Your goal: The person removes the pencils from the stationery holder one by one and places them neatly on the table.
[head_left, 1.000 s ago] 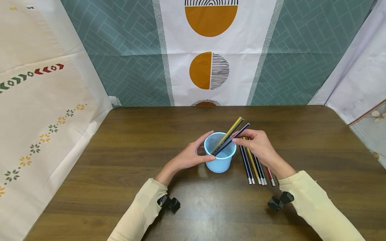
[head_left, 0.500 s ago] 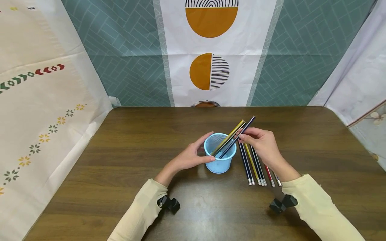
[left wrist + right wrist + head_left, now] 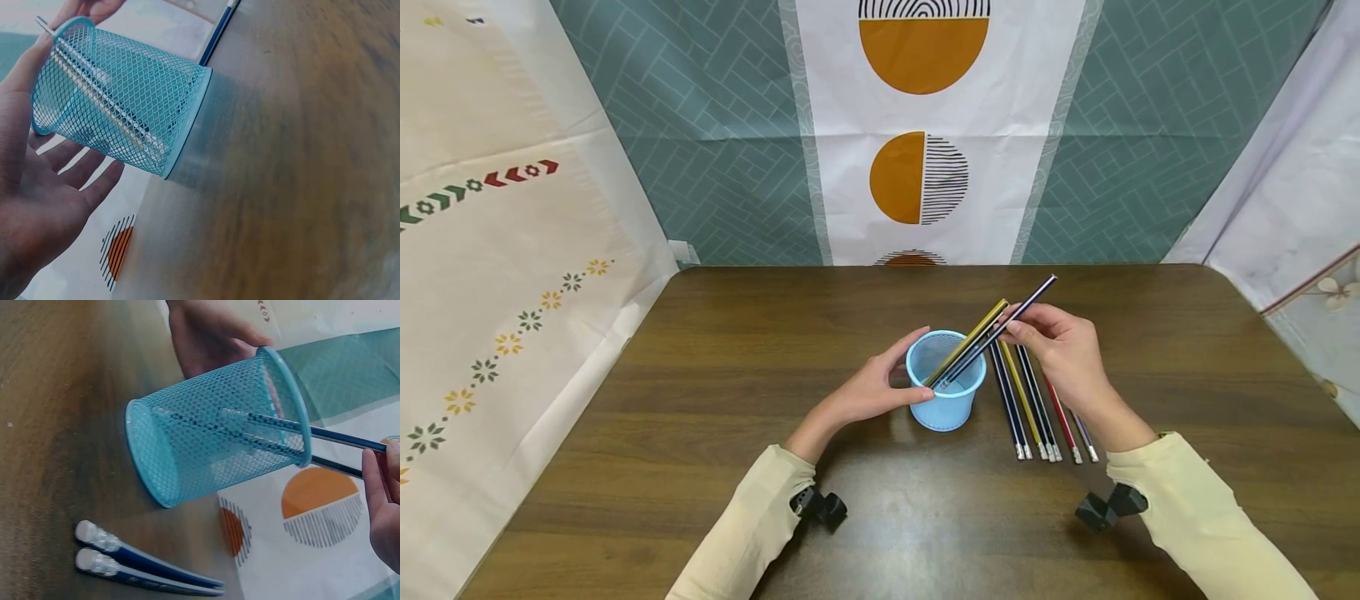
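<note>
A light blue mesh pencil cup (image 3: 947, 412) stands upright on the table. My left hand (image 3: 874, 387) holds it from the left, thumb at the near rim and fingers around the far side. My right hand (image 3: 1063, 350) pinches a dark blue pencil (image 3: 1036, 293) partway up. That pencil slants to the upper right, and its eraser end is inside the cup, above the cup's floor in the right wrist view. A yellow-striped pencil (image 3: 977, 328) and a dark one lean inside the cup toward the right hand.
To the right of the cup, several pencils (image 3: 1027, 417) lie side by side with eraser ends toward me, dark blue, yellow and black among them. A red pencil (image 3: 1063, 422) and a purplish pencil (image 3: 1085, 437) lie at that row's right. Patterned cloth (image 3: 741, 167) hangs behind the brown table (image 3: 737, 333).
My right hand has moved right and slightly up, raising the dark blue pencil higher out of the cup and apart from the others. The left hand and cup have stayed in place.
</note>
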Demonstrator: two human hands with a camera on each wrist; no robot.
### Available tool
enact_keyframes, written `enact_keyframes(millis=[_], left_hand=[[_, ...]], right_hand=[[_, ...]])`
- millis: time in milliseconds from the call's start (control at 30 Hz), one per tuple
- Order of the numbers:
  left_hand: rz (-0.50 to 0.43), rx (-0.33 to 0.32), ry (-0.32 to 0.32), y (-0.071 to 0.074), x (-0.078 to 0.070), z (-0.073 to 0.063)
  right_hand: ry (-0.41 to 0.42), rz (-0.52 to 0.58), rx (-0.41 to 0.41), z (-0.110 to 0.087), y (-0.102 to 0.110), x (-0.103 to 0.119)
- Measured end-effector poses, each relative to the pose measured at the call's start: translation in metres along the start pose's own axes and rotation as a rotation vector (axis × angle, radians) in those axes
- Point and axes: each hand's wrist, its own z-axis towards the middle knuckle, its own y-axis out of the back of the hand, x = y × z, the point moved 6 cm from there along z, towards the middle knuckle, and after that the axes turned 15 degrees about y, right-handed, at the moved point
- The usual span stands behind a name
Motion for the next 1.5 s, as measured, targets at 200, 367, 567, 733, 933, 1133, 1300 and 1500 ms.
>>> enact_keyframes(millis=[200,367,567,733,933,1133,1300,1500], left_hand=[[-0.005,0.003,0.007,0.0,0.0,-0.001],[0.007,-0.001,0.016,0.0,0.002,0.0],[0.016,-0.005,0.031,-0.001,0.002,0.0],[0.018,-0.007,0.028,-0.001,0.003,0.001],[0.018,-0.011,0.024,-0.001,0.003,0.001],[0.014,-0.007,0.018,0.0,0.002,0.0],[0.01,-0.008,0.031,0.0,0.002,-0.001],[-0.005,0.001,0.025,0.0,0.001,0.0]], right_hand=[[0.043,-0.041,0.013,0.004,0.001,0.011],[0.091,-0.033,0.026,0.006,0.001,0.019],[0.118,0.022,-0.005,0.008,0.002,0.028],[0.13,-0.025,0.004,0.009,0.006,0.036],[0.165,-0.114,0.04,0.01,0.008,0.047],[0.171,-0.113,0.032,0.011,0.012,0.056],[0.16,-0.146,0.052,0.011,0.013,0.059],[0.14,-0.254,0.091,0.01,0.015,0.053]])
